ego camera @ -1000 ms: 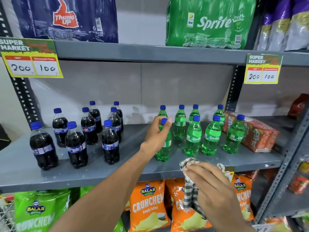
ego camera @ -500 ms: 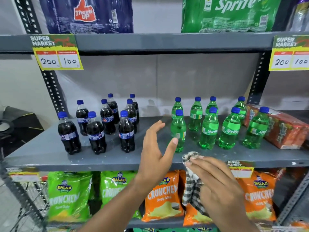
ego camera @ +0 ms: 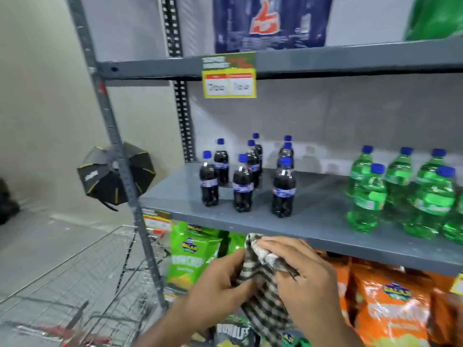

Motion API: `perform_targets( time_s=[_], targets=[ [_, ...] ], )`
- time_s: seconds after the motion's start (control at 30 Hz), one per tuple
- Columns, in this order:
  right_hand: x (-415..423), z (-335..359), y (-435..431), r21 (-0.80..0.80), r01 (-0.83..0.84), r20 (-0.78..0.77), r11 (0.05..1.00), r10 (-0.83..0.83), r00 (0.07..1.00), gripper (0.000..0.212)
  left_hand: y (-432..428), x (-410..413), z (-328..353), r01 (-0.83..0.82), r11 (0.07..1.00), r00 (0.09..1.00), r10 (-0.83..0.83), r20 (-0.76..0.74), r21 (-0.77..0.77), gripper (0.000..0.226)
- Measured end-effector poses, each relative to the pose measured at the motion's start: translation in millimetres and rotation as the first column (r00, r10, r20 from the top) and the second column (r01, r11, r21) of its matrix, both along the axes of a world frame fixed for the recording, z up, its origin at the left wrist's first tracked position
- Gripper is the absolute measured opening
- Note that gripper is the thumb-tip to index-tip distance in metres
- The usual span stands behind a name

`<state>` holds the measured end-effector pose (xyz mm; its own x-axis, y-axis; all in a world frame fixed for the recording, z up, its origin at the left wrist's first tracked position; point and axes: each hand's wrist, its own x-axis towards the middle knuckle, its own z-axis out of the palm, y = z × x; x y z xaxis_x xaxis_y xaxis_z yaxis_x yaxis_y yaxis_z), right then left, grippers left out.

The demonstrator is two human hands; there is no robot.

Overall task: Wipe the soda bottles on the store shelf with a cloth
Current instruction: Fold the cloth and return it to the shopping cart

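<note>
Several dark cola bottles with blue caps stand on the left part of the grey middle shelf. Several green Sprite bottles stand further right on the same shelf. A black-and-white checked cloth hangs in front of the shelf's front edge, below the cola bottles. My left hand pinches the cloth's left side. My right hand is closed over its top right. Neither hand touches a bottle.
Green and orange chip bags fill the shelf below. A yellow price tag hangs from the upper shelf, under a Thums Up pack. A wire shopping cart and a black softbox stand left of the rack post.
My left hand left the front Sprite bottle, came down and took hold of the cloth beside my right hand. The view swung left toward the cola bottles.
</note>
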<state>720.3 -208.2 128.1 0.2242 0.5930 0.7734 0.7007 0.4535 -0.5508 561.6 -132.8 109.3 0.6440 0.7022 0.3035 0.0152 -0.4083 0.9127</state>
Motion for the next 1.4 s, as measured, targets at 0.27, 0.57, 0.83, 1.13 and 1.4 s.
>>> perform_targets(
  time_s=[0.27,0.57,0.83,1.13,1.4],
  targets=[
    [-132.4,-17.7,71.0,-0.200,-0.202,-0.133,0.959,0.178,0.975,0.047,26.4,-198.4,-23.8,-0.270,0.962,0.956,0.264,-0.130,-0.033,0.017],
    [-386.2,-129.8,171.7,-0.565,-0.414,-0.024,0.713,0.488,0.873,0.060,16.4,-447.0,-135.3,-0.735,0.552,0.660,0.716,-0.229,-0.394,0.012],
    [-532.7,-176.9,256.4,-0.848,-0.415,-0.113,0.329,0.653,0.749,0.050,60.9,-554.2,-205.1,-0.795,0.193,0.461,0.808,-0.366,-0.576,0.014],
    [-597.8,-234.4,306.1,-0.935,-0.208,0.002,0.288,0.590,0.807,0.058,106.1,-587.0,-260.1,-0.773,0.024,0.417,0.772,-0.480,-0.633,0.019],
    [-607.2,-258.3,305.4,-0.911,-0.137,0.104,0.388,0.541,0.834,0.049,113.9,-583.5,-279.1,-0.854,0.000,0.363,0.716,-0.596,-0.520,0.033]
  ],
)
